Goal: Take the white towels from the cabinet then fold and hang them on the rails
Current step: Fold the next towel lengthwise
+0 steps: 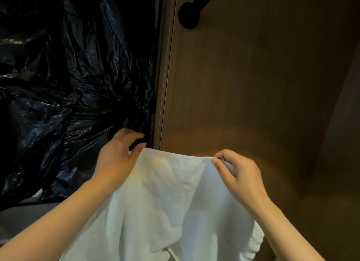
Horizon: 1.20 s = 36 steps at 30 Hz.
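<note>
Before a plain brown wooden panel [243,85], a creased white cloth towel [171,202] held up

It hangs down from its top edge. The left hand [116,157] grips the left corner, the right hand [237,175] pinches the right corner. Probably it is being spread for folding; next, the corners need bringing together evenly. Left lies crinkled black plastic sheeting [58,75]; above, a black rounded fitting [190,13]. No writing or brand shows.

Towel [175,202] held at top corners by left hand [115,159], right hand [239,175]; sheeting [68,66] behind left, panel [253,75] behind right.
</note>
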Each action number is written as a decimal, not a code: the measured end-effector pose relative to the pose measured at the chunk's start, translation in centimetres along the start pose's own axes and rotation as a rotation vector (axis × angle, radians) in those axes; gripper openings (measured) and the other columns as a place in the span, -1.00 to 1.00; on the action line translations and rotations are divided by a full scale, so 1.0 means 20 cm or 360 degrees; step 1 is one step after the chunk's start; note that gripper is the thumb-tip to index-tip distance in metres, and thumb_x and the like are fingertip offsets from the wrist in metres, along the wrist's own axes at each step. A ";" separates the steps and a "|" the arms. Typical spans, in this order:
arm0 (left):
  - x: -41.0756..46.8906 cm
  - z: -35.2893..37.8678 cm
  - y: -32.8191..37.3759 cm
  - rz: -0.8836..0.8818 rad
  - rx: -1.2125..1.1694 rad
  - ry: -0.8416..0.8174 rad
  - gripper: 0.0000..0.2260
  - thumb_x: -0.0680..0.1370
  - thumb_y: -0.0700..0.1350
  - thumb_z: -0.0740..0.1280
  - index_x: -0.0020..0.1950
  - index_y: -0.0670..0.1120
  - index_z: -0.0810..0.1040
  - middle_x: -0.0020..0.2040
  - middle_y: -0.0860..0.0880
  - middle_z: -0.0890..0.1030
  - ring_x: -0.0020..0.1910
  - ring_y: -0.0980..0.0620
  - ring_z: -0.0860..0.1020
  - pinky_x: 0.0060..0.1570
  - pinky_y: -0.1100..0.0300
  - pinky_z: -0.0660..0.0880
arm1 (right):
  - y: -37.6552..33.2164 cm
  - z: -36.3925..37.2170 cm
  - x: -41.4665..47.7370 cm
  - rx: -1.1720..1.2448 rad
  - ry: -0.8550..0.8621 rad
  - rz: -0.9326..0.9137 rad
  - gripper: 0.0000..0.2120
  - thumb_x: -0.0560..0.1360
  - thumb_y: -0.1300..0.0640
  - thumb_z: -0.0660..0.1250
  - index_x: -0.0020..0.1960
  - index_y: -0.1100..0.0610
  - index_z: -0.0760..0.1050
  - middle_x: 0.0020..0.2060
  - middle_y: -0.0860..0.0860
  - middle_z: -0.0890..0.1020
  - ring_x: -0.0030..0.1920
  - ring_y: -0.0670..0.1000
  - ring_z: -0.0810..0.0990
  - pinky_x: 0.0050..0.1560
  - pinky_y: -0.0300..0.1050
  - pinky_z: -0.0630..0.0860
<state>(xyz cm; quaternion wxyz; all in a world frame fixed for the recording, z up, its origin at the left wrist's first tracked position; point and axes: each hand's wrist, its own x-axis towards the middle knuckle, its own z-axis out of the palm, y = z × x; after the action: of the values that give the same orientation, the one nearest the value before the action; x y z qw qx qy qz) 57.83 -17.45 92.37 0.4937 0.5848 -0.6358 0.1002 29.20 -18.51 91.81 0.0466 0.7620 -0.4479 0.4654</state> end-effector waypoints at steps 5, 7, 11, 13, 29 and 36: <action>-0.11 0.02 0.19 0.0129 -0.0487 -0.0237 -0.76 0.51 -0.02 0.39 0.18 0.08 0.60 0.10 0.25 0.56 0.04 0.37 0.49 -0.02 0.61 0.29 | -0.12 0.01 0.03 0.0108 -0.0094 -0.0246 -0.88 0.56 -0.06 0.29 -0.12 -0.11 0.56 -0.26 -0.28 0.59 -0.13 -0.16 0.60 -0.20 -0.19 0.59; -0.15 0.05 0.23 0.0124 -0.0666 -0.0432 -0.74 0.51 -0.02 0.39 0.20 0.10 0.58 0.06 0.29 0.61 0.10 0.41 0.48 0.01 0.60 0.30 | -0.16 0.01 0.04 0.0152 -0.0155 -0.0305 -0.86 0.55 -0.09 0.27 -0.11 -0.11 0.57 -0.25 -0.28 0.60 -0.14 -0.15 0.61 -0.20 -0.20 0.56; -0.20 0.09 0.25 0.0129 -0.0839 -0.0595 -0.86 0.55 0.06 0.34 -0.06 0.04 0.65 -0.12 0.10 0.64 -0.08 0.15 0.59 -0.07 0.26 0.50 | -0.21 0.01 0.04 0.0201 -0.0195 -0.0313 -0.86 0.53 -0.11 0.27 -0.11 -0.13 0.58 -0.25 -0.27 0.61 -0.13 -0.17 0.61 -0.19 -0.31 0.53; -0.20 0.09 0.25 0.0120 -0.0850 -0.0545 -0.81 0.55 0.09 0.32 -0.15 0.02 0.63 -0.18 0.07 0.63 -0.15 0.11 0.58 -0.11 0.16 0.50 | -0.21 0.01 0.04 0.0202 -0.0197 -0.0284 -0.88 0.53 -0.11 0.30 -0.13 -0.14 0.58 -0.26 -0.27 0.60 -0.12 -0.16 0.61 -0.20 -0.32 0.52; -0.12 0.03 0.26 0.0021 -0.0722 -0.0231 -0.88 0.54 -0.11 0.37 -0.19 0.02 0.64 -0.18 0.19 0.62 -0.13 0.25 0.56 -0.19 0.52 0.38 | 0.02 -0.07 -0.05 -0.0065 -0.0252 0.0042 -0.57 0.49 -0.24 0.27 -0.39 0.03 0.40 -0.50 -0.10 0.45 -0.36 -0.07 0.51 -0.39 -0.36 0.31; -0.08 0.04 0.23 -0.0015 -0.0634 -0.0228 -0.89 0.53 -0.07 0.37 -0.18 0.06 0.63 -0.17 0.26 0.60 -0.11 0.31 0.53 -0.20 0.56 0.34 | 0.06 -0.11 -0.02 -0.0179 -0.0207 0.0018 -0.50 0.44 -0.38 0.19 -0.35 0.03 0.52 -0.49 -0.08 0.50 -0.38 -0.04 0.54 -0.35 -0.14 0.51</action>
<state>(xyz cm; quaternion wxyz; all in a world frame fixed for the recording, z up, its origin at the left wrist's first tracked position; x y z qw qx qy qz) 53.32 -15.59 92.87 0.5536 0.4842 -0.6738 -0.0716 26.84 -17.86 92.32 0.0573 0.7842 -0.4798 0.3893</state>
